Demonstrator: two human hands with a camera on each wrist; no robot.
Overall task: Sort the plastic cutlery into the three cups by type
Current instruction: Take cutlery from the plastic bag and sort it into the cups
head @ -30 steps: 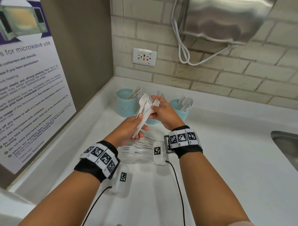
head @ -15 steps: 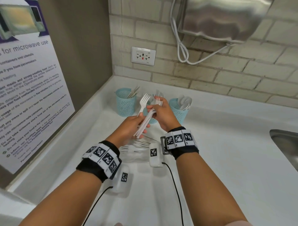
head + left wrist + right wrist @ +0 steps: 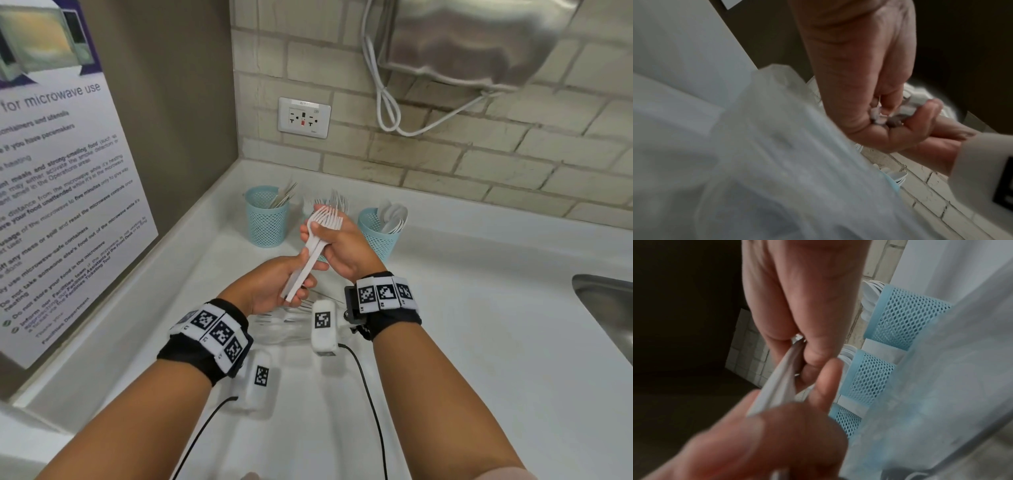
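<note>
Both hands hold one bundle of white plastic forks [image 3: 323, 221], tines up, above the white counter [image 3: 479, 325]. My left hand [image 3: 291, 275] grips the handle ends; my right hand [image 3: 323, 241] is curled round the necks just under the tines. In the right wrist view the fork handles [image 3: 773, 388] run between the two hands. Three teal mesh cups stand behind: the left cup [image 3: 267, 222] holds knives, the middle cup [image 3: 310, 210], mostly hidden by my hands, holds forks, and the right cup [image 3: 376, 240] holds spoons.
A clear plastic bag [image 3: 284, 325] with more white cutlery lies on the counter under my wrists. A steel sink [image 3: 606, 308] is at the right edge. A wall socket [image 3: 304, 117] and a looped white cable [image 3: 383, 102] are on the brick wall behind.
The forks, fanned apart a second ago, are now gathered into one tight bundle. My right hand has closed round their necks. Both hands stay in front of the middle cup.
</note>
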